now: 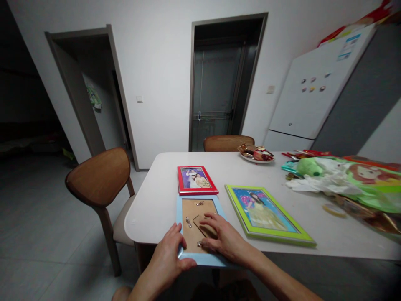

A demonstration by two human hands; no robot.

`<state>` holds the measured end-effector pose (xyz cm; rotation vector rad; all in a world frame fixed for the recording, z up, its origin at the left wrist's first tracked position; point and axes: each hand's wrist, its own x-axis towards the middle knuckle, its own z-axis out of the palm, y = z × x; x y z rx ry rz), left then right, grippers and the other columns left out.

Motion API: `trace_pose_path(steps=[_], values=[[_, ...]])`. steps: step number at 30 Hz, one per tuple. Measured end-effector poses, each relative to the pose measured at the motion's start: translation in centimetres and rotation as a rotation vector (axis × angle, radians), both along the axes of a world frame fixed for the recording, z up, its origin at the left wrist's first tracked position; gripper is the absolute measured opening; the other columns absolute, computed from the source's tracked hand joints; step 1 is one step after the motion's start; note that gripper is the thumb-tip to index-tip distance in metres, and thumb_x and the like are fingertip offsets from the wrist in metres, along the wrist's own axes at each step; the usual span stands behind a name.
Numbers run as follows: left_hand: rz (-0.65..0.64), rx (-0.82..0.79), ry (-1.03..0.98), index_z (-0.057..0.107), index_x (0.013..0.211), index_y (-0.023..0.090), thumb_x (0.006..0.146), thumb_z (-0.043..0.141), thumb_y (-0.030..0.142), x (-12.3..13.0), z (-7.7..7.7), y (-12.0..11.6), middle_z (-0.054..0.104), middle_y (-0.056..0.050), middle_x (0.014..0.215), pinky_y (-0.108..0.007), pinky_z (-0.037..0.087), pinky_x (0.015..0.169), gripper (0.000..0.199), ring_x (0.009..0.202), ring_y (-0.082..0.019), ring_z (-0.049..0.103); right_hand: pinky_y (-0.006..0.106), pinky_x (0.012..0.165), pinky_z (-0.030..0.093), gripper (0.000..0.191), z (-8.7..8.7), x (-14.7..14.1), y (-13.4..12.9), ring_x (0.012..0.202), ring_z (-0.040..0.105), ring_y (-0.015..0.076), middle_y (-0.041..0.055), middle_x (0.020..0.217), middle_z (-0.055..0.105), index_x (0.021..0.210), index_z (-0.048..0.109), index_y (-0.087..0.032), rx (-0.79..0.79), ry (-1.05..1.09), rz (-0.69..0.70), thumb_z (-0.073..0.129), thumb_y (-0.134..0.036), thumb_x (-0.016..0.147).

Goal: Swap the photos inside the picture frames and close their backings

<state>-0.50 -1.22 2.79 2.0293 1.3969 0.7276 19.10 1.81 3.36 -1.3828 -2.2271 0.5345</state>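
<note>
Bracing the near left corner of a blue frame (206,259), the left hand (168,252) held it with the fingers along the side rim and the thumb laid over the near rim. The right hand (224,238) arched over the brown backing board (191,210), its thumb and fingers parted, the thumb tip just beside a small shiny metal clip (199,244); whether it touched the clip could not be told. The frame lay back side up on the smooth white table (155,196), its near rim reaching past the edge. The board looked flat and matt, like fibreboard, with a second bright clip (188,222) toward the left and another piece of metal (199,203) near the far end. A dark angular line showed beside the right fingers.

Just beyond, touching or nearly so, sat a glossy red frame (199,192) around a portrait. To the right lay a larger lime-green frame (283,239), rectangular, with a figure in a pale, full-skirted dress. Farther right, a rounded green plush toy (308,167) nestled by crumpled white material (326,184), with a flat ring-like roll (334,210) nearby. A curved brown chair back (100,177) stood left of the table.
</note>
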Motion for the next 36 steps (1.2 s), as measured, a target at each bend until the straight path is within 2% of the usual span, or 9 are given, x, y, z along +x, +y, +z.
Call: trace_pose_path(steps=[4, 10, 13, 16, 18, 21, 28, 32, 36], values=[[0.007, 0.013, -0.013, 0.056, 0.079, 0.020, 0.051, 0.070, 0.019, -0.2, -0.5, 0.1, 0.038, -0.012, 0.130, -0.040, 0.025, 0.098, 0.031, 0.121, -0.026, 0.030, 0.029, 0.078, 0.038, 0.035, -0.1, -0.1, 0.3, 0.088, 0.049, 0.0194, 0.0074, 0.092, 0.055, 0.098, 0.059, -0.019, 0.038, -0.055, -0.087, 0.056, -0.023, 0.063], [0.020, -0.013, -0.083, 0.042, 0.116, 0.017, 0.054, 0.066, 0.024, -0.1, -0.6, 0.4, 0.042, -0.012, 0.126, -0.038, 0.026, 0.098, 0.067, 0.117, -0.026, 0.036, 0.030, 0.078, 0.037, 0.033, 1.1, -0.4, 0.6, 0.088, 0.048, 0.0195, 0.0069, 0.089, 0.054, 0.092, 0.060, -0.017, 0.100, -0.024, -0.166, 0.053, -0.017, 0.059], [0.079, 0.014, -0.323, 0.037, 0.119, 0.016, 0.065, 0.058, 0.023, 0.8, -0.4, 0.8, 0.048, -0.011, 0.120, -0.036, 0.030, 0.095, 0.058, 0.111, -0.024, 0.043, 0.031, 0.078, 0.038, 0.030, 2.2, -1.0, 0.4, 0.086, 0.048, 0.0189, 0.0065, 0.088, 0.054, 0.089, 0.060, -0.017, 0.157, 0.010, -0.155, 0.052, -0.016, 0.060], [0.162, -0.096, -0.679, 0.029, 0.120, 0.016, 0.073, 0.049, 0.027, 1.0, -0.1, 1.5, 0.059, -0.011, 0.104, -0.035, 0.042, 0.081, 0.052, 0.092, -0.022, 0.057, 0.031, 0.078, 0.039, 0.028, 3.0, -2.1, 0.1, 0.087, 0.049, 0.0177, 0.0061, 0.090, 0.055, 0.089, 0.059, -0.018, 0.192, 0.087, -0.078, 0.053, -0.015, 0.062], [0.210, -0.194, -0.874, 0.026, 0.120, 0.017, 0.073, 0.049, 0.030, 0.2, 0.1, 2.1, 0.064, -0.007, 0.087, -0.032, 0.047, 0.066, 0.053, 0.075, -0.020, 0.062, 0.030, 0.079, 0.039, 0.028, 3.1, -2.5, 0.1, 0.089, 0.049, 0.0171, 0.0065, 0.094, 0.055, 0.093, 0.058, -0.018, 0.192, 0.147, -0.036, 0.053, -0.019, 0.065], [0.335, -0.225, -0.963, 0.031, 0.114, 0.018, 0.070, 0.055, 0.029, -2.5, 0.1, 2.8, 0.065, -0.001, 0.070, -0.026, 0.046, 0.051, 0.052, 0.059, -0.018, 0.062, 0.030, 0.078, 0.040, 0.030, 2.5, -1.7, 0.6, 0.089, 0.051, 0.0171, 0.0076, 0.097, 0.056, 0.099, 0.055, -0.017, 0.178, 0.156, -0.079, 0.050, -0.027, 0.071], [0.543, -0.186, -0.849, 0.038, 0.106, 0.019, 0.071, 0.051, 0.019, -9.0, -2.3, 3.6, 0.063, 0.003, 0.062, -0.022, 0.044, 0.047, 0.037, 0.050, -0.013, 0.059, 0.032, 0.082, 0.037, 0.036, -1.0, 2.8, 2.0, 0.091, 0.051, 0.0219, 0.0124, 0.096, 0.057, 0.101, 0.057, -0.013, 0.122, -0.154, -0.348, 0.047, -0.028, 0.070], [0.550, -0.111, -0.559, 0.039, 0.108, 0.017, 0.071, 0.050, 0.023, -11.3, -3.5, 4.5, 0.062, 0.002, 0.062, -0.024, 0.046, 0.050, 0.038, 0.056, -0.017, 0.061, 0.033, 0.081, 0.037, 0.043, -2.0, 3.4, 1.9, 0.093, 0.052, 0.0235, 0.0134, 0.098, 0.057, 0.109, 0.052, -0.012, 0.088, -0.244, -0.398, 0.046, -0.028, 0.070], [0.593, 0.086, -0.151, 0.045, 0.108, 0.017, 0.067, 0.052, 0.026, -11.7, -3.1, 4.8, 0.062, -0.006, 0.089, -0.037, 0.045, 0.075, 0.043, 0.084, -0.025, 0.059, 0.032, 0.082, 0.036, 0.050, -2.2, 3.4, 2.3, 0.093, 0.053, 0.0231, 0.0156, 0.102, 0.057, 0.117, 0.044, -0.007, 0.048, -0.239, -0.432, 0.042, -0.019, 0.068]])
